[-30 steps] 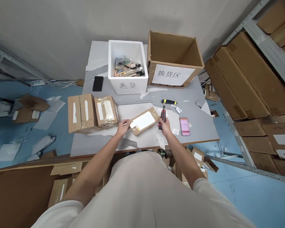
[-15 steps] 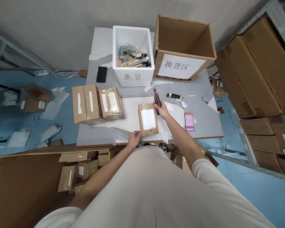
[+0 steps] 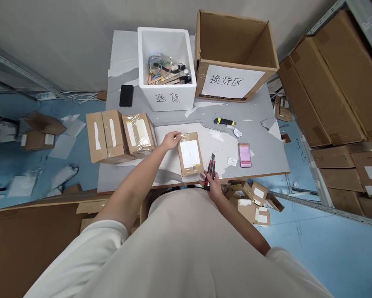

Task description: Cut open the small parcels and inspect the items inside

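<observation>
A small taped cardboard box with a white label lies flat near the table's front edge. My left hand pinches its far left corner. Close to the box's near right corner, my right hand is wrapped round a red and black utility knife, its tip pointing away from me. Two taped boxes stand to the left, a larger one and a smaller one. Further right lie a yellow and black cutter and a pink-screened phone.
Behind are a white foam bin holding goggles and small items, and a large open carton. A black phone lies at the left. Below the table's front edge, boxes lie on the floor; stacked cartons stand right.
My left hand has moved from the box's near left corner to its far left corner. My right hand, still holding the knife, has come from its far right side to near its near right corner.
</observation>
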{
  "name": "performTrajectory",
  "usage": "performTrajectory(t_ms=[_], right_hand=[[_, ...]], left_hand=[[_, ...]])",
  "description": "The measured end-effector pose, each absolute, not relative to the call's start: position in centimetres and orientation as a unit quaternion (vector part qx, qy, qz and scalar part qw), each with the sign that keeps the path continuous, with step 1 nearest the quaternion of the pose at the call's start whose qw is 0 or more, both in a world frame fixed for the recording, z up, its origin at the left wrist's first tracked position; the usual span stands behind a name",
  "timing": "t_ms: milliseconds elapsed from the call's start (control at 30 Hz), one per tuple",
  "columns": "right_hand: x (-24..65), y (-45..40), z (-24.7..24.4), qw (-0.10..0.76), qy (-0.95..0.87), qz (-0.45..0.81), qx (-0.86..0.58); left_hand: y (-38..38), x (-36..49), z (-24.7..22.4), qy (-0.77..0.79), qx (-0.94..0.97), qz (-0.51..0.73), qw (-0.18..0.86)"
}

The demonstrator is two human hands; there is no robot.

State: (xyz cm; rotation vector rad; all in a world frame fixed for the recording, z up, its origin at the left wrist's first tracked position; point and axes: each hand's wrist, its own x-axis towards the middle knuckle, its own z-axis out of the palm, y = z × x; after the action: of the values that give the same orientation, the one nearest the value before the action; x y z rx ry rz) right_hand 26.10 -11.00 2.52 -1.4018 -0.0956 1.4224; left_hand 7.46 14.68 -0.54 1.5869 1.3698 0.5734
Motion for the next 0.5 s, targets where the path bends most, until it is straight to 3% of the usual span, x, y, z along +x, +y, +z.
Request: performTrajectory(t_ms=[267,500], right_hand=[[30.0,-3.6,2.9,0.579,-0.170,0.520,-0.605],[32.1,3.7,2.7,0.475,-0.372,0.539,-0.588]], left_hand=[[8.6,4.3,-0.6,0.619,0.570,0.335,0.425],[0.8,2.7,-0.2,0.692,0.519,0.317,0.389]])
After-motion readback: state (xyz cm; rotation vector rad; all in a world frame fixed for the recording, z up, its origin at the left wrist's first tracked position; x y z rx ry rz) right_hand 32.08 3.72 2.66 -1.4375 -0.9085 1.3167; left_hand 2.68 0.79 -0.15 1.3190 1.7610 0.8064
